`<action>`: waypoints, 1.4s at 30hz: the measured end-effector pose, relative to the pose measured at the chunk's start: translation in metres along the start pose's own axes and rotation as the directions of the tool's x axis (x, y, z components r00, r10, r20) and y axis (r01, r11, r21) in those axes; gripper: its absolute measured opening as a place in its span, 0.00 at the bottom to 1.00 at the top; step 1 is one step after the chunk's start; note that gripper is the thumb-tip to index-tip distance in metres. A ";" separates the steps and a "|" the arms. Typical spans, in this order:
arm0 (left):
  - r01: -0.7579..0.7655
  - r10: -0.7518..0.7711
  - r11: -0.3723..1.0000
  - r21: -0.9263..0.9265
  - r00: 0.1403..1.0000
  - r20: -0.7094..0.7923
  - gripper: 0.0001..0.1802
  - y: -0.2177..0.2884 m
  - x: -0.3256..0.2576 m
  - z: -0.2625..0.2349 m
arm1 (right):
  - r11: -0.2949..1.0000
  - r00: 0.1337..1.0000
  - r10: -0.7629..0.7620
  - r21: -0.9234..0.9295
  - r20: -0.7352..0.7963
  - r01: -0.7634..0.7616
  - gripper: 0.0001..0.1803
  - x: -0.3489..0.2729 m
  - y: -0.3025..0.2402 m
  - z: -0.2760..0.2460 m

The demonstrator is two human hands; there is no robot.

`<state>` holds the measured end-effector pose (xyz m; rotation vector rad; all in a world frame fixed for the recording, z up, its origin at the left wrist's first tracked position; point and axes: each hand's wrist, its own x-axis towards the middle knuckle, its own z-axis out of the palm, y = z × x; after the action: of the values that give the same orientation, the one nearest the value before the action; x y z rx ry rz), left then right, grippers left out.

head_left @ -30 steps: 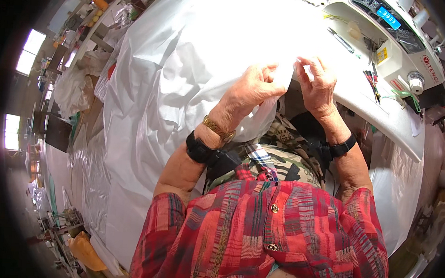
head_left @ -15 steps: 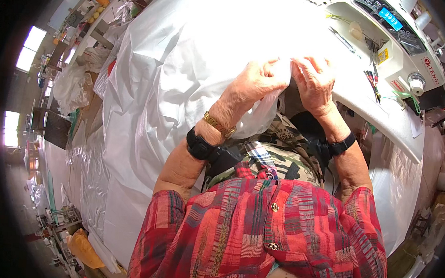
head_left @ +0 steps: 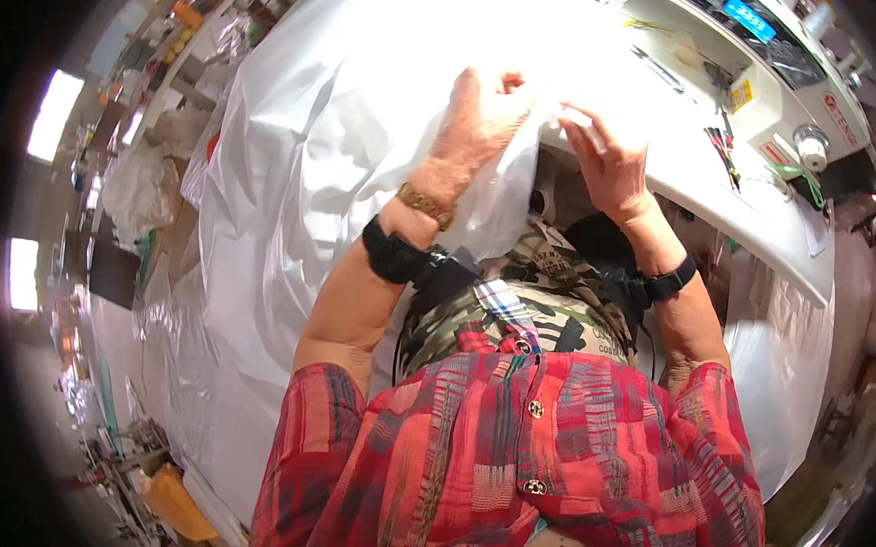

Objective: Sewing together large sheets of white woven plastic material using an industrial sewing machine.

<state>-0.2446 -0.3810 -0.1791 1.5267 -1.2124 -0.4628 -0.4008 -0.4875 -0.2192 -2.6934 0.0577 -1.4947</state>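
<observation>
A large sheet of thin, shiny white cloth (head_left: 296, 170) lies in folds over the table and my lap. My left hand (head_left: 484, 119) is closed on the cloth near its edge, and a fold hangs below it. Just to the right, my right hand (head_left: 604, 159) has its thumb and forefinger brought together beside that edge. Bright glare washes out its fingertips, so what they pinch is unclear. A white sewing machine (head_left: 758, 107) with a lit blue display stands to the right of my hands.
Tweezers (head_left: 657, 70) and several thin dark tools (head_left: 725, 154) lie on the white machine table (head_left: 753, 224). Clear plastic bags (head_left: 139, 187) and cluttered shelves stand at the left. An orange bundle (head_left: 176, 502) is at lower left.
My left hand has moved up and slightly left with the cloth. My right hand has shifted slightly down, and the gap between the hands has widened. The view has tilted a little.
</observation>
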 end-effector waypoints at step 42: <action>0.571 -0.497 0.680 -0.459 0.820 0.284 0.12 -0.048 -0.029 -0.004 | 0.882 0.746 -0.318 0.472 0.585 0.006 0.10 0.051 0.062 0.012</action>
<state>-0.2318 -0.3586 -0.2286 1.3476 -0.6134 -1.2127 -0.3639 -0.5520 -0.1872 -2.6843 -0.5103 -0.4087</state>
